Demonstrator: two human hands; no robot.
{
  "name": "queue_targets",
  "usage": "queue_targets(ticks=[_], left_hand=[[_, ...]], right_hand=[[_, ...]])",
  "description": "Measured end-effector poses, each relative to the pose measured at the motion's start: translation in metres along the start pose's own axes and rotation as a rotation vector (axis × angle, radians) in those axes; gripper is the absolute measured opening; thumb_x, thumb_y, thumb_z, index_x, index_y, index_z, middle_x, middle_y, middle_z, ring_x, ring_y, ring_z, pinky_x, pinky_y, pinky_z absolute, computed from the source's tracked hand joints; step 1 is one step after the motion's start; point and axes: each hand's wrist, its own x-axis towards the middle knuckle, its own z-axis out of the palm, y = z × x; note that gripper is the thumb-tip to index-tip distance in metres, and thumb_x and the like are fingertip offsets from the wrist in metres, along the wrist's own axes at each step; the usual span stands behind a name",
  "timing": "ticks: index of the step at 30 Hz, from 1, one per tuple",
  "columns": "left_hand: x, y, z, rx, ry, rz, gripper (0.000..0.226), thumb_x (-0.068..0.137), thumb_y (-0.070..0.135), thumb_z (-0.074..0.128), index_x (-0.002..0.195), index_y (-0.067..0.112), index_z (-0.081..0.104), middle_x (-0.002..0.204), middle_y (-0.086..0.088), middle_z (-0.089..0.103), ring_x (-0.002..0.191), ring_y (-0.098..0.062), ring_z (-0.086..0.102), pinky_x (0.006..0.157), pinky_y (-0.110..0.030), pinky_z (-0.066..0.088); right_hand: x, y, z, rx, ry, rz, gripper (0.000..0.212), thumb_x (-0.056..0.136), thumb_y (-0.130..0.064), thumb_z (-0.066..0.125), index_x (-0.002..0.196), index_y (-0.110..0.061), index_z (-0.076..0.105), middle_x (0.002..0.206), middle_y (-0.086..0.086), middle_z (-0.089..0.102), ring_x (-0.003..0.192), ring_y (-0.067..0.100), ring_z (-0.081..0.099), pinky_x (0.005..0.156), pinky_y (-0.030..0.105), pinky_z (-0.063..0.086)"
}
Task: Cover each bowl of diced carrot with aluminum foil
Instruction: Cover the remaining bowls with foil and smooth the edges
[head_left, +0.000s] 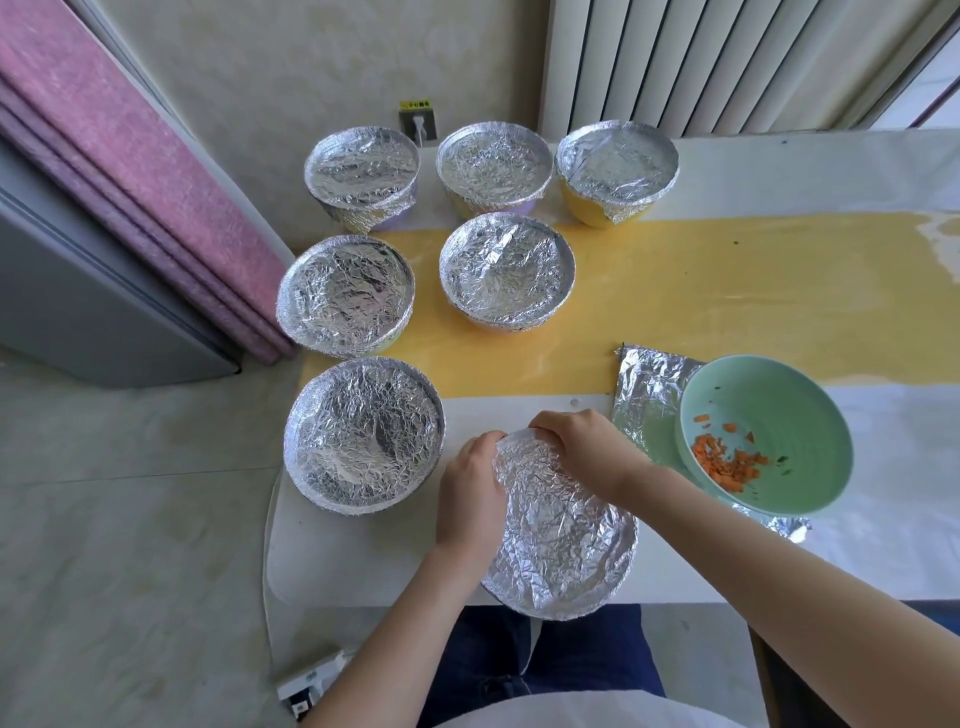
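A bowl wrapped in crinkled aluminum foil (563, 545) stands at the table's front edge. My left hand (470, 488) curls around its far left rim, and my right hand (582, 447) grips the far rim, both on the foil. To the right, an uncovered pale green bowl (779, 410) holds diced carrot (727, 465) and sits on a flat sheet of foil (647, 387). Several foil-covered bowls stand to the left and behind, the nearest (363, 441) beside my left hand.
The white table (727, 561) has a yellow strip (701, 291) across its middle. A pink curtain (130, 171) hangs at the left. A wall socket (418, 124) sits behind the far bowls, and a radiator (727, 62) stands at the back right.
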Motion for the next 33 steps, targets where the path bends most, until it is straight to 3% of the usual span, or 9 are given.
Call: queue_targets(ticks=[4,7,14,17,20,22,25,29,33], left_hand=[[0.001,0.0,0.002,0.023,-0.018,0.003,0.055,0.085,-0.015,0.047,0.133,0.01,0.048,0.13,-0.005,0.055,0.118,-0.018,0.053,0.1,-0.023,0.039],[0.0,0.001,0.002,0.029,-0.02,0.005,0.054,0.085,-0.015,0.046,0.133,0.009,0.048,0.131,-0.005,0.055,0.119,-0.019,0.052,0.1,-0.024,0.039],[-0.002,0.002,0.0,0.025,-0.01,0.039,0.057,0.082,-0.015,0.05,0.134,0.009,0.049,0.128,-0.007,0.058,0.117,-0.021,0.055,0.1,-0.025,0.039],[-0.004,0.002,0.001,0.045,0.0,0.033,0.056,0.086,-0.01,0.052,0.138,0.01,0.043,0.127,-0.008,0.058,0.114,-0.022,0.056,0.098,-0.027,0.042],[-0.006,0.004,0.001,0.041,0.004,0.016,0.054,0.084,-0.012,0.052,0.134,0.008,0.046,0.123,-0.008,0.06,0.111,-0.022,0.058,0.095,-0.026,0.044],[-0.007,0.005,0.001,0.047,0.0,0.006,0.051,0.083,-0.014,0.052,0.129,0.008,0.049,0.12,-0.008,0.061,0.108,-0.023,0.058,0.091,-0.028,0.046],[-0.007,0.007,0.001,0.033,-0.008,0.005,0.054,0.085,-0.013,0.049,0.133,0.012,0.043,0.13,-0.006,0.054,0.117,-0.022,0.054,0.093,-0.026,0.044],[-0.008,0.008,-0.001,0.02,-0.04,-0.015,0.058,0.093,-0.005,0.039,0.144,0.019,0.026,0.152,0.0,0.026,0.138,-0.014,0.028,0.103,-0.017,0.027],[-0.003,0.007,-0.001,-0.07,-0.063,-0.021,0.041,0.098,0.005,0.035,0.137,0.016,0.04,0.134,-0.003,0.049,0.12,-0.019,0.047,0.092,-0.017,0.033]], right_hand=[[0.005,-0.003,-0.003,-0.098,-0.125,-0.007,0.014,0.092,-0.003,0.045,0.096,-0.008,0.057,0.079,0.007,0.062,0.068,0.027,0.055,0.069,0.039,0.046],[0.007,-0.007,-0.004,-0.057,-0.141,-0.005,0.011,0.087,0.002,0.049,0.088,-0.006,0.057,0.071,0.004,0.055,0.061,0.023,0.046,0.06,0.035,0.039],[0.012,-0.013,-0.009,-0.116,-0.208,-0.036,0.032,0.089,0.004,0.043,0.113,-0.011,0.057,0.083,0.004,0.059,0.068,0.019,0.049,0.064,0.031,0.04],[0.013,-0.016,-0.013,-0.119,-0.23,-0.052,0.039,0.084,0.008,0.041,0.115,-0.01,0.056,0.07,-0.007,0.048,0.057,0.007,0.037,0.055,0.026,0.032],[0.011,-0.018,-0.015,-0.154,-0.214,-0.08,0.048,0.081,0.01,0.04,0.121,-0.012,0.055,0.1,0.004,0.065,0.083,0.02,0.058,0.067,0.03,0.041],[0.009,-0.016,-0.012,-0.174,-0.194,-0.094,0.048,0.082,0.008,0.039,0.122,-0.013,0.054,0.112,0.006,0.063,0.098,0.026,0.06,0.071,0.031,0.041],[0.007,-0.011,-0.004,-0.119,-0.179,-0.101,0.04,0.089,0.002,0.038,0.124,-0.014,0.051,0.116,0.005,0.06,0.101,0.026,0.058,0.072,0.03,0.038],[0.001,-0.002,-0.004,0.047,-0.055,-0.058,0.033,0.101,-0.013,0.037,0.13,-0.014,0.051,0.125,0.005,0.059,0.108,0.025,0.058,0.088,0.035,0.045],[-0.001,0.005,-0.006,0.072,-0.017,-0.018,0.031,0.1,-0.014,0.039,0.127,-0.014,0.055,0.122,0.006,0.063,0.105,0.028,0.06,0.086,0.036,0.045]])
